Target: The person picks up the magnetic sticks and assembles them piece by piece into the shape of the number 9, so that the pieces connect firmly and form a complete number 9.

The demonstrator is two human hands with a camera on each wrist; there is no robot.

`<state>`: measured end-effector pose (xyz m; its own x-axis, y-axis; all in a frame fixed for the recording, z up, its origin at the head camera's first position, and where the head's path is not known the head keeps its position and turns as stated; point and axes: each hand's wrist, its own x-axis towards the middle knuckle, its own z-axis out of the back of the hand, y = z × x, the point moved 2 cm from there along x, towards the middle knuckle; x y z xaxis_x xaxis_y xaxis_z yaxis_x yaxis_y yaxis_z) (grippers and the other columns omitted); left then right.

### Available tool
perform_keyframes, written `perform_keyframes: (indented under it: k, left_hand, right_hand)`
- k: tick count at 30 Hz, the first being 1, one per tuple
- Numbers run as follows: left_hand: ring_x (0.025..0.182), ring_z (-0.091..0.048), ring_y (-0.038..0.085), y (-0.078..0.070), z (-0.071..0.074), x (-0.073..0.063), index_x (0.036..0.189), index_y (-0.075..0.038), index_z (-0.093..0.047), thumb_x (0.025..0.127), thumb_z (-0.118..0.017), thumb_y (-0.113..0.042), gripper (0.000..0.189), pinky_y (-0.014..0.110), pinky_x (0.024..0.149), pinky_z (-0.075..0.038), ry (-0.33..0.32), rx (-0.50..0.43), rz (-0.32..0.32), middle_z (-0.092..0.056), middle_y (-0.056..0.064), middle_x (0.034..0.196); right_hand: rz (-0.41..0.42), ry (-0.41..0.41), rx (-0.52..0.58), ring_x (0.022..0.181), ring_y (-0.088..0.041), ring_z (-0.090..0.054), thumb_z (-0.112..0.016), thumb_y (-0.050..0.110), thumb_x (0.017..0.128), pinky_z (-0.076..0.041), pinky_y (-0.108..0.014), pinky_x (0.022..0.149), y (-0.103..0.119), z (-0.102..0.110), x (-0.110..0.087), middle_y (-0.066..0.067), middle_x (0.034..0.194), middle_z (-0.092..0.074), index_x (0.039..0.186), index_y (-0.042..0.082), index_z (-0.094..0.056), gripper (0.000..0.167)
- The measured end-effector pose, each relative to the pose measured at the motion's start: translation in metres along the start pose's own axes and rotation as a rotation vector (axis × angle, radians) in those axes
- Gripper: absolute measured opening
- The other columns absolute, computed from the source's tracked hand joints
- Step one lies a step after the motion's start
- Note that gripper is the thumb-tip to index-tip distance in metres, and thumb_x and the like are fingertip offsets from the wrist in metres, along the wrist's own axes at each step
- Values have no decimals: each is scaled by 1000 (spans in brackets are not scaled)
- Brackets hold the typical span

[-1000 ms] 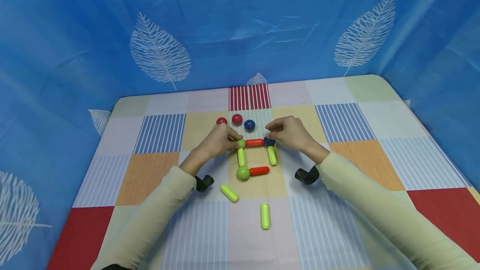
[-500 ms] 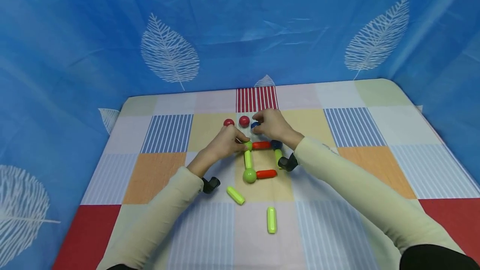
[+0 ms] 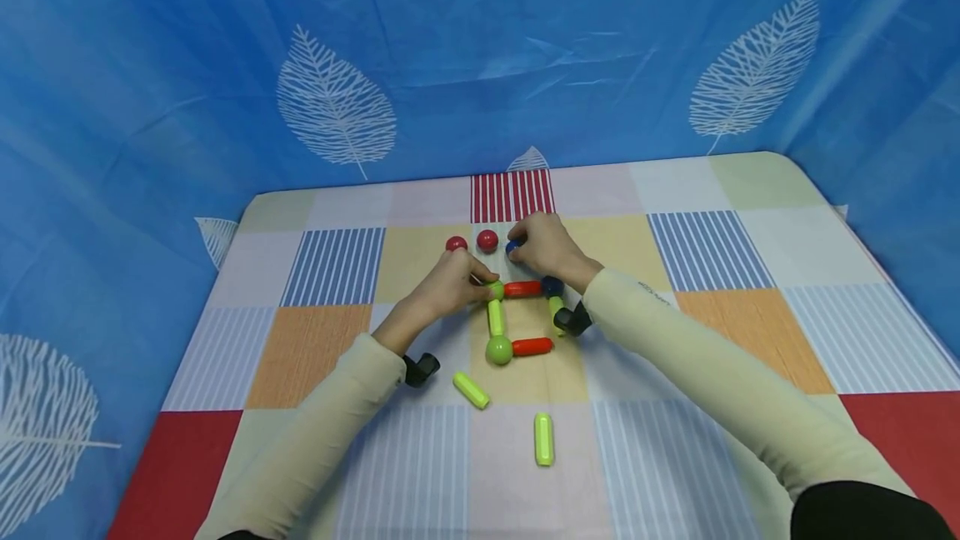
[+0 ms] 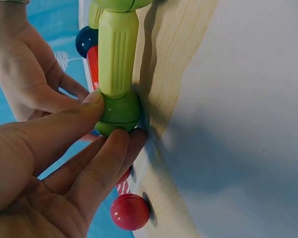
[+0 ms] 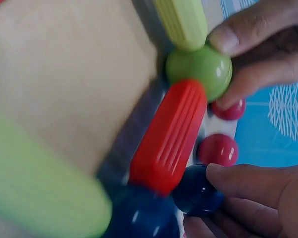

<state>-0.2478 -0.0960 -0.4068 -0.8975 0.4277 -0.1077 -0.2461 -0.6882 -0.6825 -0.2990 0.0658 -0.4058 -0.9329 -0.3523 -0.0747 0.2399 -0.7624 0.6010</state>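
Note:
My left hand (image 3: 447, 283) pinches the green ball (image 4: 119, 111) at the far left corner of a shape built from balls and rods. From that ball run a red rod (image 3: 522, 289) to a dark blue ball (image 3: 552, 287) and a lime rod (image 3: 497, 319) to a nearer green ball (image 3: 498, 350). Just beyond the shape, my right hand (image 3: 549, 242) pinches a loose blue ball (image 5: 191, 193) between thumb and fingers. A second red rod (image 3: 532, 347) sticks out from the nearer green ball. Another lime rod (image 3: 556, 307), partly hidden by the right wrist's camera, hangs from the dark blue ball.
Two red balls, one in the middle (image 3: 487, 241) and one farther left (image 3: 456, 243), lie behind the shape. Two loose lime rods, one slanted (image 3: 471, 390) and one straight (image 3: 543, 438), lie nearer me on the patchwork tablecloth (image 3: 375, 457). A blue curtain (image 3: 480, 48) hangs behind.
My right hand has left the dark blue corner ball, moved up and left, and taken hold of the loose blue ball. The left hand keeps its hold on the green ball.

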Motion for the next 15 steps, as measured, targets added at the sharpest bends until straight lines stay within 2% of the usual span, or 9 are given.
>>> perform_keyframes:
  k: [7, 15]
  left_hand:
    - [101, -64, 21, -2, -1, -1, 111, 2, -72, 84, -76, -3, 27, 24, 71, -52, -5, 7, 31, -72, 12, 107]
    - [95, -67, 22, -4, -1, -3, 112, 3, -72, 84, -76, -2, 28, 24, 69, -54, -4, -13, 33, -72, 14, 108]
  right_hand:
    - [-70, -23, 25, 104, -30, -61, -70, 6, 89, -51, -41, 91, -22, 16, -12, -20, 113, -67, 119, -6, -67, 33]
    - [-84, -57, 28, 110, -34, -60, -70, 6, 89, -47, -45, 97, -46, 30, -32, -22, 115, -67, 119, -7, -67, 33]
